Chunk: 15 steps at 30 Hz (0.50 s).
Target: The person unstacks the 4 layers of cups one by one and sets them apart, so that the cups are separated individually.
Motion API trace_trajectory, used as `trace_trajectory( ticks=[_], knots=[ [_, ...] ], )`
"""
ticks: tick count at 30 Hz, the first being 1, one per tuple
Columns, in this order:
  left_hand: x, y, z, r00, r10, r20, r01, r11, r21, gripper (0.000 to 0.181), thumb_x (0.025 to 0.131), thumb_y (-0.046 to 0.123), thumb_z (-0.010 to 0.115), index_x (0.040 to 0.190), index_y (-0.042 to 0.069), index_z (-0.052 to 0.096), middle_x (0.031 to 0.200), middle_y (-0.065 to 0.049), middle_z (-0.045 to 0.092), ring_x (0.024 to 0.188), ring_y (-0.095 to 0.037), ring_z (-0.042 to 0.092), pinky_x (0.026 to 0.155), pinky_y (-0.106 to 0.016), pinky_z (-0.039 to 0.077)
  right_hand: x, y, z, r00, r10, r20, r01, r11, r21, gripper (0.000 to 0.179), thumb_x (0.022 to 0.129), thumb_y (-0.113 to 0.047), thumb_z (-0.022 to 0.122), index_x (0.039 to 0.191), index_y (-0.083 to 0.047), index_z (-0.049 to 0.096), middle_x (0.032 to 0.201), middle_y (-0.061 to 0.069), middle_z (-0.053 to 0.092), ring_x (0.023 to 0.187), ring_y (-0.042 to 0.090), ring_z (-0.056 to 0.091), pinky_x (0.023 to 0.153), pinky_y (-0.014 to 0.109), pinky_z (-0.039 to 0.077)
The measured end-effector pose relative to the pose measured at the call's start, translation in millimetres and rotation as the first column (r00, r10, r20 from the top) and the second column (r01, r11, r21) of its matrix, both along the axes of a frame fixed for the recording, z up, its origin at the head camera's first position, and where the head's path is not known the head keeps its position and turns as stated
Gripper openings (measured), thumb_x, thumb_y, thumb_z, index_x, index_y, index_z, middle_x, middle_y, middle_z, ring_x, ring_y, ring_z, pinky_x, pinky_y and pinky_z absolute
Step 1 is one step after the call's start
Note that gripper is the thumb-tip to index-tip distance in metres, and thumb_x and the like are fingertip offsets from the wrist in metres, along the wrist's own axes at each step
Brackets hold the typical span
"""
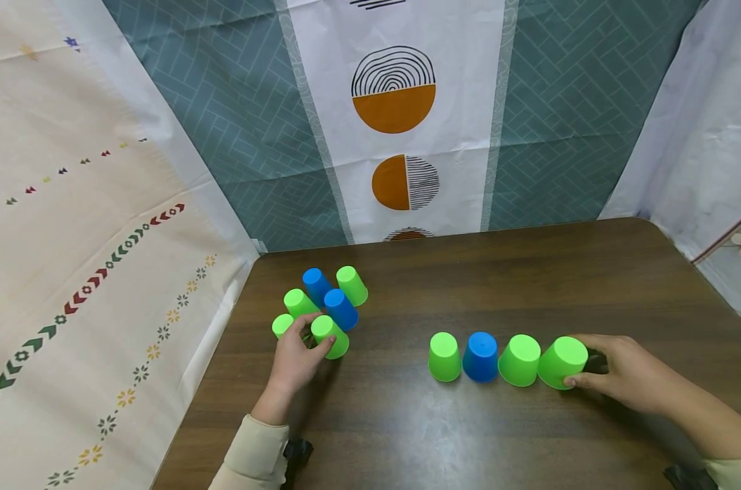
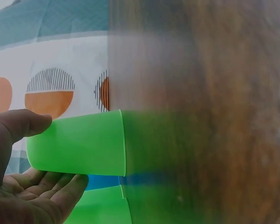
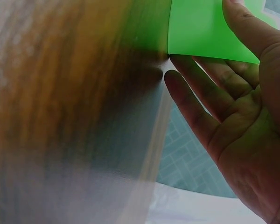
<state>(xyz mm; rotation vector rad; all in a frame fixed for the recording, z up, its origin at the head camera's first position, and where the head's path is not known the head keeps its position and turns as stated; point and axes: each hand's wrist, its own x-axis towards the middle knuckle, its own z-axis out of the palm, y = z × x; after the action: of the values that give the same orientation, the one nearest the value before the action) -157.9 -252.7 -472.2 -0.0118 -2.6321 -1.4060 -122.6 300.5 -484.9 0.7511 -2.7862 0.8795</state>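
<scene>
Currently, left grip [image 1: 292,362] pinches plain green cup [image 1: 329,331]; right grip [image 1: 629,373] seemingly pinches rightmost green cup [image 1: 561,361].

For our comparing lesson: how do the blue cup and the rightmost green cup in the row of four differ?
The blue cup is blue; the rightmost green cup is bright green. The blue cup stands within the row, untouched; the rightmost green cup ends it, gripped by the right hand. Both are upside down and taper.

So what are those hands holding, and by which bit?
The left hand holds an upside-down green cup by its sides. The right hand holds the row's end cup, also green and upside down, by its sides too.
</scene>
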Motion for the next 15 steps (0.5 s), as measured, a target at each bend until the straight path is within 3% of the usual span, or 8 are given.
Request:
trace_trajectory(
  ticks=[15],
  knots=[
    [-0.3, 2.0, 0.3, 1.000, 0.002, 0.003, -0.002, 1.000, -0.010, 0.055, 0.092, 0.011, 0.082, 0.140, -0.001, 0.058, 0.137, -0.020, 0.063, 0.131, -0.041, 0.059, 0.106, -0.057, 0.050, 0.5, -0.5, 0.8, 1.000, 0.001, 0.006, -0.001, 1.000, 0.001, 0.055, 0.074, -0.041, 0.094, 0.122, -0.025, 0.074, 0.110, -0.022, 0.072, 0.107, 0.002, 0.067, 0.085, 0.022, 0.056]
  ],
)
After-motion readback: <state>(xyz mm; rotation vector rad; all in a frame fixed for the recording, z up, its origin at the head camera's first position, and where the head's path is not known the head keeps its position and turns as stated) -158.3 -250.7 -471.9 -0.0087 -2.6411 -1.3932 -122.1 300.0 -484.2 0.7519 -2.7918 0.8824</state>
